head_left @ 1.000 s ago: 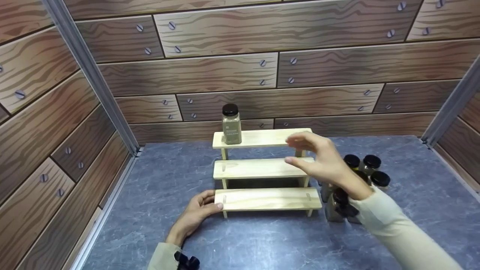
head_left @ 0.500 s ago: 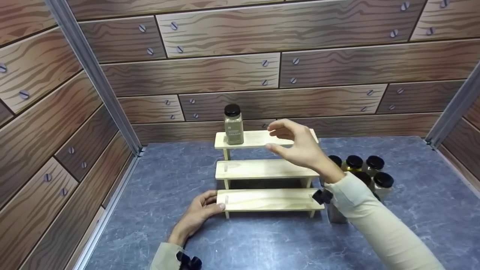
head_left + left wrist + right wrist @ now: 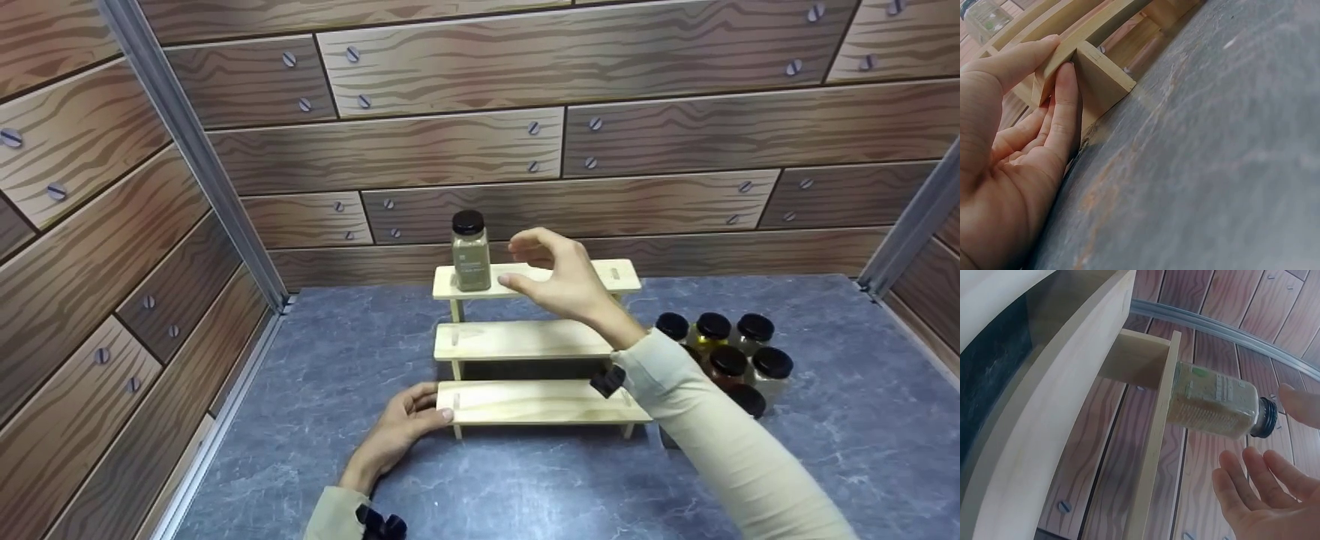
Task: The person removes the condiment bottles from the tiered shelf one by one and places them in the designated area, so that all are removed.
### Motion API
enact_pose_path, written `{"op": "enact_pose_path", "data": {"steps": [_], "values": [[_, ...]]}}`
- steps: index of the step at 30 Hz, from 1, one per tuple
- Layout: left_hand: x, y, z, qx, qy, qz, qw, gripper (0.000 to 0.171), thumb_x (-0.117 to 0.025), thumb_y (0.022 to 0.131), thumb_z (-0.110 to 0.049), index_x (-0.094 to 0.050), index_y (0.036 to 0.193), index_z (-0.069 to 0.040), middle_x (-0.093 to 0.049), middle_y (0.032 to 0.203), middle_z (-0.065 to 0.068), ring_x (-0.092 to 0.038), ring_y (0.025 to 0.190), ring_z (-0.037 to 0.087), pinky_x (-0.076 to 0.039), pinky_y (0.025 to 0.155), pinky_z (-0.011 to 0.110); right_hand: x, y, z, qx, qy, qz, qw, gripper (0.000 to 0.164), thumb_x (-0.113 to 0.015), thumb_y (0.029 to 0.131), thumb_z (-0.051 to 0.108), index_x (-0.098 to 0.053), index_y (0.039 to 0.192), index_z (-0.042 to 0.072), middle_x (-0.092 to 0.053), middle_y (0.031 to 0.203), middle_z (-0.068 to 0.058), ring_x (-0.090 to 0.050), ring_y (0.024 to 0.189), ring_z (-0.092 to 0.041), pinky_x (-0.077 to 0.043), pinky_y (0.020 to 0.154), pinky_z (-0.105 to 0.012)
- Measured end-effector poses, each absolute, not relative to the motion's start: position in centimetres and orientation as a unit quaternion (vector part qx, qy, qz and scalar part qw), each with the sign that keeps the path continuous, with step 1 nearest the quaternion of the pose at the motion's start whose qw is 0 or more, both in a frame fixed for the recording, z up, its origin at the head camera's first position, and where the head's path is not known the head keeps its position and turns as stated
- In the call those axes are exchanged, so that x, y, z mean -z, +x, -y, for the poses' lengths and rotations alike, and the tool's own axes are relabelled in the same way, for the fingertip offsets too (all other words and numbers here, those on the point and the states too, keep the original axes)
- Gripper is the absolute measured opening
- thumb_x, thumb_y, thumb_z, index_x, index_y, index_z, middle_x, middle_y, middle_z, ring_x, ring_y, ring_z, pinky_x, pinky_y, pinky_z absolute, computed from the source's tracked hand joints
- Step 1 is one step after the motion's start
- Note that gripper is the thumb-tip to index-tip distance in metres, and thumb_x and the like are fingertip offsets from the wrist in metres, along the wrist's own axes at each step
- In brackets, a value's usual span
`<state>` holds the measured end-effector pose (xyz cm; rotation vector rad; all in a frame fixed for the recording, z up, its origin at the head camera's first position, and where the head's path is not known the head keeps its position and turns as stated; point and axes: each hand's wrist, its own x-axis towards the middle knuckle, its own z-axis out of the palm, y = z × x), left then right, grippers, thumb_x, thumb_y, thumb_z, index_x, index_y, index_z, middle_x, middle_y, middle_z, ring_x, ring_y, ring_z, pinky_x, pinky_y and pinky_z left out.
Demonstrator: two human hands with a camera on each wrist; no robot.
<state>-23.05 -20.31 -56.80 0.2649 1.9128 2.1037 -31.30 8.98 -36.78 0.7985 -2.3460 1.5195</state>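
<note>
A three-tier wooden shelf rack [image 3: 540, 341] stands on the tabletop. At the left end of its top tier a spice jar [image 3: 472, 259] with a black lid and greenish-brown contents stands upright. My left hand [image 3: 397, 427] pinches the left end of the lowest tier; the left wrist view shows the thumb above and fingers [image 3: 1064, 109] below the board. Over the top tier, just right of the jar, my right hand [image 3: 559, 277] holds nothing, its thumb and fingers spread apart. In the right wrist view a gap shows between those fingers [image 3: 1261, 481] and the jar's lid [image 3: 1265, 417].
Several black-lidded jars [image 3: 727, 364] stand in a cluster right of the rack, partly hidden by the right sleeve [image 3: 720, 427]. Wood-patterned walls [image 3: 450, 150] enclose the blue-grey tabletop [image 3: 337, 345] at the back and sides.
My right hand has moved left from the rack's right side towards the jar, with its fingers still apart. The left hand keeps its hold on the lowest tier.
</note>
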Motion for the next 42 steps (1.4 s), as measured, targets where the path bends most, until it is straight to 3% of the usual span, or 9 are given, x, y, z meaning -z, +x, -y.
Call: {"op": "enact_pose_path", "data": {"steps": [8,16,31,42], "values": [[56.9,-23.0,20.4,-0.730,0.089,-0.662,0.143,0.066,-0.077,0.096,-0.009,-0.046,0.149,0.014,-0.065,0.139,0.024,-0.072,0.115,0.023,-0.061,0.100,0.031,36.7,-32.4,-7.4,-0.536,0.250,0.798,0.116,0.049,-0.088,0.088,0.013,-0.066,0.130,0.000,-0.071,0.127,-0.017,-0.072,0.118,-0.031,-0.058,0.108,-0.042],[56.7,-22.8,20.7,-0.731,0.089,-0.661,0.141,0.065,-0.076,0.097,-0.008,-0.045,0.150,0.015,-0.064,0.140,0.025,-0.072,0.114,0.022,-0.061,0.101,0.031,36.9,-33.7,-6.0,-0.546,0.233,0.797,0.111,0.053,-0.090,0.087,0.018,-0.066,0.130,-0.001,-0.070,0.129,-0.019,-0.071,0.119,-0.033,-0.059,0.106,-0.037],[56.6,-23.0,20.5,-0.734,0.088,-0.659,0.143,0.064,-0.075,0.096,-0.006,-0.045,0.149,0.015,-0.065,0.139,0.024,-0.073,0.113,0.020,-0.061,0.099,0.030,37.8,-34.9,-3.3,-0.561,0.206,0.794,0.110,0.062,-0.095,0.082,0.020,-0.066,0.135,0.004,-0.074,0.125,-0.013,-0.073,0.107,-0.027,-0.061,0.099,-0.045],[56.5,-23.1,20.3,-0.734,0.088,-0.658,0.144,0.064,-0.075,0.096,-0.005,-0.046,0.149,0.015,-0.065,0.139,0.024,-0.073,0.113,0.021,-0.061,0.100,0.031,38.2,-35.5,-2.9,-0.567,0.203,0.789,0.121,0.059,-0.094,0.082,0.016,-0.069,0.133,0.002,-0.076,0.122,-0.016,-0.074,0.111,-0.029,-0.061,0.102,-0.037]]}}
